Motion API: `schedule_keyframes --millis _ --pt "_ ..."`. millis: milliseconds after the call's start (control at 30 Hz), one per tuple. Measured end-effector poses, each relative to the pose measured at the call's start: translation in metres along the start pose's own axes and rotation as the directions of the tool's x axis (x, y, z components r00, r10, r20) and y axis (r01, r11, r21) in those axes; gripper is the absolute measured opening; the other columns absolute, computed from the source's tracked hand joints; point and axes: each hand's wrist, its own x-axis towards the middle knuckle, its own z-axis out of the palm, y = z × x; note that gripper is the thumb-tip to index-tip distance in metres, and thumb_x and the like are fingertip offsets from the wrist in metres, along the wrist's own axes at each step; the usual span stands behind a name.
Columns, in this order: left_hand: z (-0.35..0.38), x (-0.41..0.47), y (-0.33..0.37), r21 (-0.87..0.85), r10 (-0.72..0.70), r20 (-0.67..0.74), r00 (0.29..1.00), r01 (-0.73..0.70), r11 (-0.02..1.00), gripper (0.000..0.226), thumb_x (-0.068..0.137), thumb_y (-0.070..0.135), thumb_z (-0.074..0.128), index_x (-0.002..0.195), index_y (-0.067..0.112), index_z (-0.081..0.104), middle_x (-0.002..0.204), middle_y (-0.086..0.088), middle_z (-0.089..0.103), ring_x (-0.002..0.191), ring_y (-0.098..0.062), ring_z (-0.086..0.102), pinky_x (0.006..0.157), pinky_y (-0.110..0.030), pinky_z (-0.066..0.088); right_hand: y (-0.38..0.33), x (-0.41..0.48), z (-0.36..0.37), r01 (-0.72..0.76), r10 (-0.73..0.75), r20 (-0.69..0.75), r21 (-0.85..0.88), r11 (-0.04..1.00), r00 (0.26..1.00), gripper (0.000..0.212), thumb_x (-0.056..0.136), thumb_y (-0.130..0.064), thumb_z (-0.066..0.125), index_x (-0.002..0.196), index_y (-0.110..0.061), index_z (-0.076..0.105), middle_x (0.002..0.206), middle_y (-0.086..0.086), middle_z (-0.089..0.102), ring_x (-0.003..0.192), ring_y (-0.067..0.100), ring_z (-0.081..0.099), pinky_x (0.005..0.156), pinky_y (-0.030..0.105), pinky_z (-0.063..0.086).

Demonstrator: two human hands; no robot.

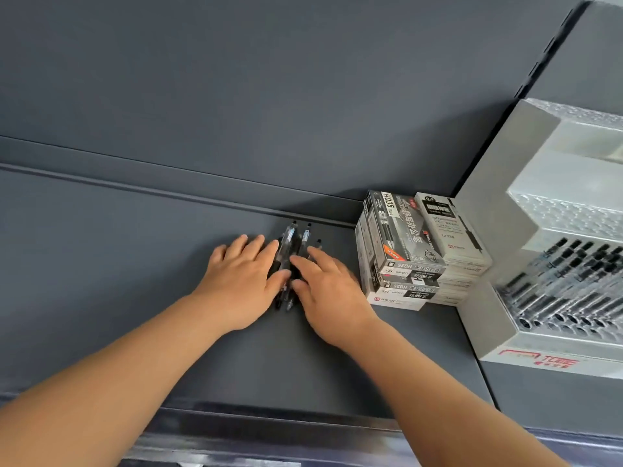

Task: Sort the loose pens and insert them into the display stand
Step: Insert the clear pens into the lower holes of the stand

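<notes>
Gathering step: flat-fingered left hand [241,281] and right hand [332,294], gripping nothing, press loose pens [289,246] together at centre; next, probably pinch one for the right-side display stand [499,332].

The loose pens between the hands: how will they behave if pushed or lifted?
Probably apt to roll: the pens look round-barrelled and lie on a smooth shelf, hemmed in by the left hand and right hand. Likely stiff and light: slim plastic barrels. Possibly slippery, as the clear sections look glossy.
</notes>
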Motion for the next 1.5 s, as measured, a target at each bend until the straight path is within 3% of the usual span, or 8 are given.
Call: schedule_keyframes --millis 200,467,633,733,933,1133,1333,1500 --pt "-0.007 0.018 -0.004 -0.06 -0.083 -0.034 0.996 0.081 0.995 0.068 0.095 0.059 0.015 0.151 0.022 0.011 0.158 -0.001 0.016 0.146 -0.022 0.007 0.114 -0.042 0.013 0.003 0.007 -0.003 -0.108 0.12 -0.108 0.103 0.989 0.987 0.033 0.099 -0.025 0.043 0.127 -0.013 0.055 0.147 0.008 0.037 0.134 0.028 0.035 0.109 0.031 0.028" --pt "-0.022 0.037 0.014 -0.167 -0.086 -0.009 0.996 0.084 0.982 0.071 0.081 0.065 0.053 0.136 0.023 0.034 0.135 -0.001 0.046 0.126 -0.027 0.034 0.095 -0.039 0.032 -0.005 0.026 -0.005 -0.233 0.279 -0.101 0.326 0.916 0.955 0.051 0.08 -0.017 0.063 0.128 -0.019 0.046 0.127 0.002 0.049 0.116 0.02 0.051 0.096 0.027 0.04" --pt "-0.023 0.039 0.006 -0.275 -0.03 0.004 1.0 0.03 0.961 0.074 0.083 0.034 0.057 0.147 0.025 0.02 0.142 0.002 0.043 0.128 -0.027 0.03 0.097 -0.04 0.032 0.0 0.029 -0.003 -0.19 0.263 -0.069 0.52 0.833 0.962 0.055 0.071 -0.007 0.064 0.109 -0.041 0.042 0.116 -0.006 0.054 0.102 0.003 0.057 0.094 0.029 0.049" --pt "-0.025 0.037 -0.003 -0.331 -0.015 -0.002 1.0 0.013 0.943 0.08 0.084 0.019 0.054 0.151 0.023 0.01 0.146 0.002 0.039 0.131 -0.026 0.028 0.101 -0.039 0.035 0.001 0.028 -0.003 -0.199 0.266 -0.034 0.574 0.794 0.963 0.057 0.076 -0.002 0.063 0.121 -0.033 0.044 0.12 -0.006 0.052 0.097 -0.004 0.056 0.094 0.022 0.048" --pt "-0.021 0.038 -0.008 -0.218 -0.192 -0.061 0.979 0.175 0.96 0.064 0.076 0.057 0.068 0.119 0.014 0.048 0.12 -0.005 0.047 0.116 -0.027 0.042 0.086 -0.035 0.039 -0.004 0.029 0.002 -0.296 0.361 -0.133 0.354 0.887 0.923 0.066 0.078 -0.036 0.072 0.133 -0.02 0.04 0.127 -0.003 0.053 0.119 0.017 0.047 0.096 0.029 0.041" --pt "-0.026 0.037 -0.006 -0.203 -0.175 -0.031 0.984 0.165 0.965 0.029 0.086 0.039 0.06 0.1 0.015 0.052 0.1 -0.003 0.056 0.085 -0.027 0.054 0.066 -0.031 0.039 -0.01 0.03 0.003 -0.287 0.343 -0.122 0.332 0.898 0.931 0.049 0.081 -0.024 0.069 0.125 -0.018 0.046 0.113 -0.002 0.061 0.102 0.019 0.058 0.085 0.029 0.045" --pt "-0.027 0.031 -0.008 -0.158 -0.087 -0.028 0.996 0.082 0.984 0.013 0.093 0.026 0.046 0.094 0.014 0.045 0.097 -0.003 0.051 0.082 -0.026 0.049 0.067 -0.032 0.037 -0.01 0.027 -0.004 -0.207 0.263 -0.128 0.34 0.917 0.956 0.01 0.087 -0.015 0.058 0.097 -0.011 0.058 0.085 0.004 0.064 0.078 0.024 0.056 0.067 0.031 0.042" --pt "-0.035 0.024 -0.012 -0.431 -0.077 0.058 0.995 0.094 0.897 0.015 0.096 0.03 0.044 0.088 0.017 0.042 0.085 0.001 0.051 0.067 -0.019 0.048 0.054 -0.029 0.034 -0.011 0.019 -0.014 -0.219 0.294 0.002 0.673 0.707 0.956 0.006 0.086 -0.014 0.059 0.091 -0.016 0.062 0.086 0.008 0.069 0.067 0.014 0.062 0.07 0.034 0.05"
